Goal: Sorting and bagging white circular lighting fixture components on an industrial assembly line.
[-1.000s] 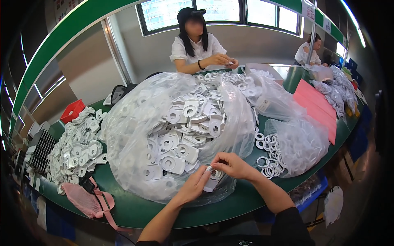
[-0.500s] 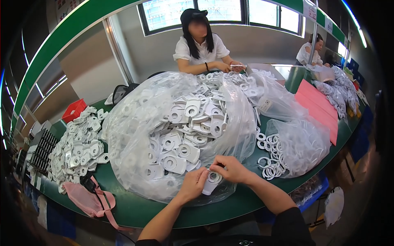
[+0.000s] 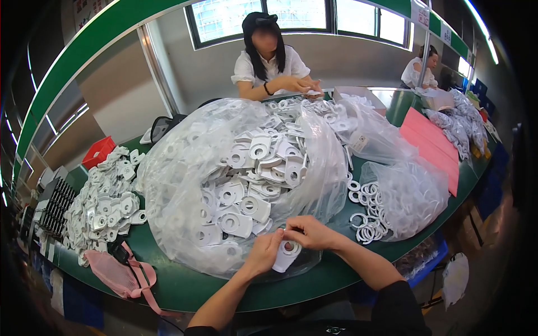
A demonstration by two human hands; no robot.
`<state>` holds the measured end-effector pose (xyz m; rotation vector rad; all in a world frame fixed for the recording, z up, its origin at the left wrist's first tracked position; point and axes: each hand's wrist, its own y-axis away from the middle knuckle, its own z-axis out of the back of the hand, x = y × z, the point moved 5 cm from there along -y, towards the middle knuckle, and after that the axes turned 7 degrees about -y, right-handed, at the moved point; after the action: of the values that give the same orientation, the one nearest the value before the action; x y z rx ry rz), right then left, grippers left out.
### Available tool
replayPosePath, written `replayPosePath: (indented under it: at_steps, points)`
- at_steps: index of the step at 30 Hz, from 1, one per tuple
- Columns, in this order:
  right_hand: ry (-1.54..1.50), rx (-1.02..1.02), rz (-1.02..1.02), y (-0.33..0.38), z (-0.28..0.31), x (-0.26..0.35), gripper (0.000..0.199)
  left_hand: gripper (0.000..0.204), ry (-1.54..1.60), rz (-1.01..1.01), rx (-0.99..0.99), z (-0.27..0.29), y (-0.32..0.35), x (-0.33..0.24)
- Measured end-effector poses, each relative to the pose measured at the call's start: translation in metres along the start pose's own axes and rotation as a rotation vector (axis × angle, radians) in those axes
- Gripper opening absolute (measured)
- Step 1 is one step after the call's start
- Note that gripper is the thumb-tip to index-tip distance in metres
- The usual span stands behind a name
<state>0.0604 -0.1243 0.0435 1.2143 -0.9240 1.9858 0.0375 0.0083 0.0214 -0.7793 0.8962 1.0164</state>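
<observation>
Green table [image 3: 188, 291] bears a clear bag [image 3: 182, 168] and loose rings [image 3: 381, 216]; hands [image 3: 314, 233] pinch a white plate [image 3: 284, 262], apparently near its top.

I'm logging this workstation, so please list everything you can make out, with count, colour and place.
Table: one, green, across the middle
Plastic bags: several, translucent, centre and right
Holed plates: many, white, centre bag and left heap
Rings: many, white, right
Red bin: one, red, left
Mesh item: one, pink, front left
Sheet: one, pink, right
Slatted stack: one, black, far left
Co-workers: two, white tops, far side
Windows: several, bright, back wall
Held plate: one, white, at both grips
Left grip: one, bare, front
Right grip: one, bare, front
</observation>
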Motion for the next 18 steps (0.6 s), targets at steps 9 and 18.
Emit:
replayPosePath:
  at_steps: [9, 18]
  points:
    - [-0.456, -0.305, -0.158, 0.0, 0.007, -0.009, 0.021, 0.019, 0.612, 0.055, -0.115, -0.008, -0.001, -0.001]
    - [-0.324, -0.102, -0.032, -0.002, 0.012, 0.0, 0.016, 0.027, 0.222, -0.067, -0.04, 0.002, -0.003, 0.006]
